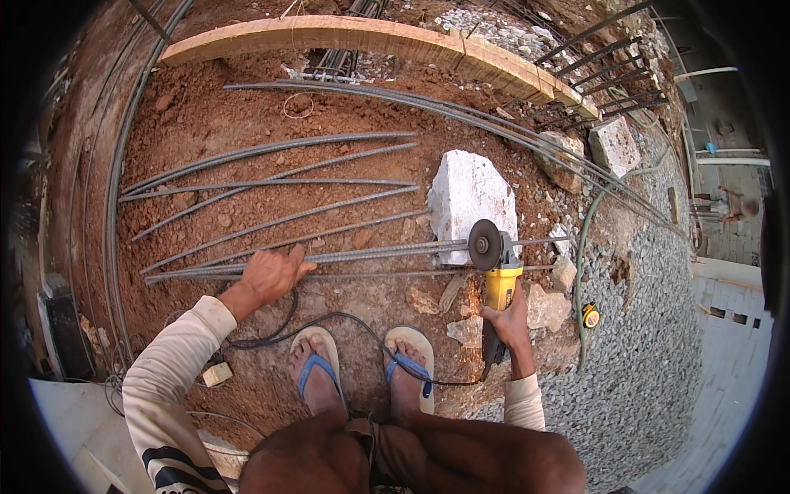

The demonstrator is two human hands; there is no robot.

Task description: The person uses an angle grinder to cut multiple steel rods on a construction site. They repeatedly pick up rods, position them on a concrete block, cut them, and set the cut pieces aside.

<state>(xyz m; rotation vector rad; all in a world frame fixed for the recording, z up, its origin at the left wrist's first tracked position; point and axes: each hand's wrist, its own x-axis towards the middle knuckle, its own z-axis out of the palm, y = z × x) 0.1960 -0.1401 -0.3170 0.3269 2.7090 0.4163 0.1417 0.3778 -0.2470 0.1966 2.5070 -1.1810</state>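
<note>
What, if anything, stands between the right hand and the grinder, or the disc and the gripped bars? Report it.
Nothing visible: the right hand grips the yellow grinder, and no object shows between its disc and the steel bars in the left hand.

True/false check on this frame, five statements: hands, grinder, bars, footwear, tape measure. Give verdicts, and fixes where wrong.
1. The right hand holds a yellow-and-black angle grinder. True.

2. The left hand is empty. False: the left hand holds steel bars.

3. Orange sparks show just left of the angle grinder's body. True.

4. The person is barefoot. False: blue-strapped flip-flops are on both feet.

5. The yellow tape measure lies to the left of the angle grinder. False: it lies to the right, by the green hose.
</note>
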